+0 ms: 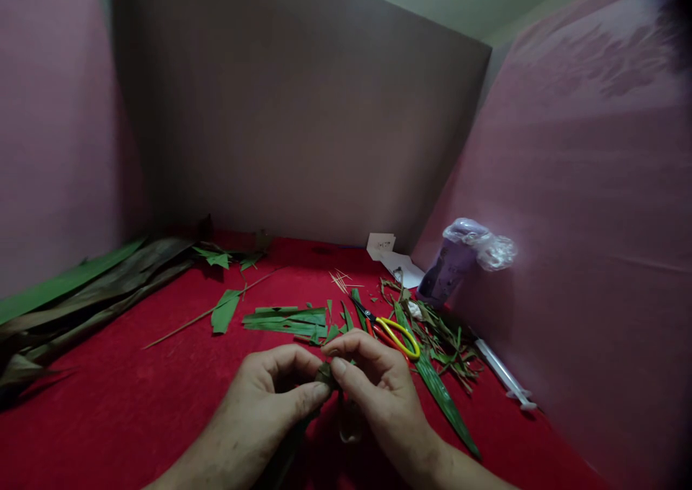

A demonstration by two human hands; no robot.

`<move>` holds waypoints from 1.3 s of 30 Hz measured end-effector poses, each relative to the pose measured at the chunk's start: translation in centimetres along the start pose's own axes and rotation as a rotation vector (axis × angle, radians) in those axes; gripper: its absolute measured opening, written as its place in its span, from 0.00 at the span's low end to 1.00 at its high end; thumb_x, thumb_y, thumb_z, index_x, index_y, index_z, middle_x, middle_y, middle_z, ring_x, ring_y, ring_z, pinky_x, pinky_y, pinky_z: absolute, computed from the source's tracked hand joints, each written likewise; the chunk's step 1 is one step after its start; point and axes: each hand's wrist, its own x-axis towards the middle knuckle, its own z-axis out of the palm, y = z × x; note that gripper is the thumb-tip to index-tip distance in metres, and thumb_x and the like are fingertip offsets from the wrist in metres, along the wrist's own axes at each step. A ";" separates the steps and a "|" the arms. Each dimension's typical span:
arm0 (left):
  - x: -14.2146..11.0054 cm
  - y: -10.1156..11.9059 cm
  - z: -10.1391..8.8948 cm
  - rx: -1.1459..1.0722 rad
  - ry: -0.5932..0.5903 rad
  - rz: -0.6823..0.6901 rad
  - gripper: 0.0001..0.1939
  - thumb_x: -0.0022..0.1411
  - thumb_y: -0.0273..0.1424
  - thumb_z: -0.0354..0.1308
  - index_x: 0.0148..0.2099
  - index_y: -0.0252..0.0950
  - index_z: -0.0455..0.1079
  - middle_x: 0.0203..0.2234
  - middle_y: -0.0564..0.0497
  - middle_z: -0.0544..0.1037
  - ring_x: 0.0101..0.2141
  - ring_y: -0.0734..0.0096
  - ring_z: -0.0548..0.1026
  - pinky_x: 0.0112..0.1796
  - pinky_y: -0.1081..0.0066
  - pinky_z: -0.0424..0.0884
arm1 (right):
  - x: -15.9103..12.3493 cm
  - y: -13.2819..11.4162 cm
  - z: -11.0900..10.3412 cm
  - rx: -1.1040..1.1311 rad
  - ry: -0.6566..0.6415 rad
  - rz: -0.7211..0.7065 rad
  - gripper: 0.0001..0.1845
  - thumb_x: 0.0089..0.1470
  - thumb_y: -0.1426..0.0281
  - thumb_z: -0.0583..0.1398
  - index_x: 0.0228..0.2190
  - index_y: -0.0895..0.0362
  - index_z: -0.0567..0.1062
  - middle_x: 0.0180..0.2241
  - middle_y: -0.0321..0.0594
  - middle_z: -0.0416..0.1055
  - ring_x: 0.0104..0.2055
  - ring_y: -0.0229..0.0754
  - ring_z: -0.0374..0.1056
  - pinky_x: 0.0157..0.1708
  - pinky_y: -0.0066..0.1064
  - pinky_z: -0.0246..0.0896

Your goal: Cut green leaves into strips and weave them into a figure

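Note:
Low in the centre, my left hand (275,393) and my right hand (378,385) meet with thumbs and forefingers pinched together. Between their fingertips is a small dark green leaf piece (323,373), mostly covered by the fingers. A longer dark strip trails down below my left hand into shadow. Under my right hand is a small clear, shiny thing (350,432) that I cannot make out. Just beyond the right fingers lie scissors with yellow and red handles (411,347). Cut green leaf strips (286,321) lie beyond both hands.
Large long leaves (102,288) lie at the left on the red cloth (135,403). Several toothpicks (339,281) and white paper (403,268) are farther back. At the right stand a purple cup (446,270) with clear wrap, leaf scraps (448,339) and a syringe (505,375).

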 end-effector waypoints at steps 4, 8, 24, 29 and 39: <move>0.0 0.0 -0.1 0.061 0.036 0.012 0.06 0.45 0.29 0.65 0.26 0.33 0.73 0.19 0.54 0.75 0.22 0.75 0.69 0.26 0.76 0.63 | 0.1 0.0 0.0 0.033 -0.007 0.014 0.10 0.51 0.63 0.61 0.31 0.58 0.71 0.26 0.32 0.64 0.15 0.27 0.60 0.11 0.19 0.61; 0.1 -0.1 -0.3 0.111 0.050 0.045 0.07 0.45 0.29 0.65 0.26 0.33 0.71 0.18 0.55 0.74 0.22 0.75 0.68 0.25 0.76 0.63 | 0.1 -0.1 0.1 0.091 -0.028 0.068 0.13 0.51 0.61 0.61 0.28 0.58 0.68 0.21 0.29 0.64 0.13 0.27 0.60 0.11 0.18 0.60; -0.4 0.8 0.3 0.109 0.155 0.018 0.06 0.41 0.27 0.66 0.19 0.33 0.71 0.13 0.56 0.72 0.18 0.78 0.66 0.22 0.78 0.60 | 0.1 0.5 0.1 0.128 -0.026 0.041 0.12 0.52 0.62 0.61 0.28 0.57 0.67 0.20 0.28 0.64 0.13 0.27 0.60 0.12 0.19 0.60; -0.4 0.6 0.3 0.080 0.117 0.039 0.04 0.43 0.27 0.65 0.20 0.35 0.74 0.15 0.55 0.76 0.19 0.76 0.69 0.23 0.78 0.62 | 0.4 0.2 0.0 0.117 0.014 0.065 0.12 0.50 0.63 0.62 0.26 0.59 0.68 0.19 0.28 0.63 0.14 0.27 0.58 0.12 0.18 0.56; -0.4 0.0 0.1 0.105 0.124 0.073 0.03 0.45 0.29 0.65 0.22 0.36 0.77 0.16 0.54 0.76 0.20 0.76 0.69 0.23 0.78 0.62 | 0.2 0.1 0.1 0.171 -0.013 0.052 0.14 0.49 0.61 0.63 0.26 0.58 0.68 0.20 0.28 0.63 0.13 0.27 0.59 0.12 0.19 0.59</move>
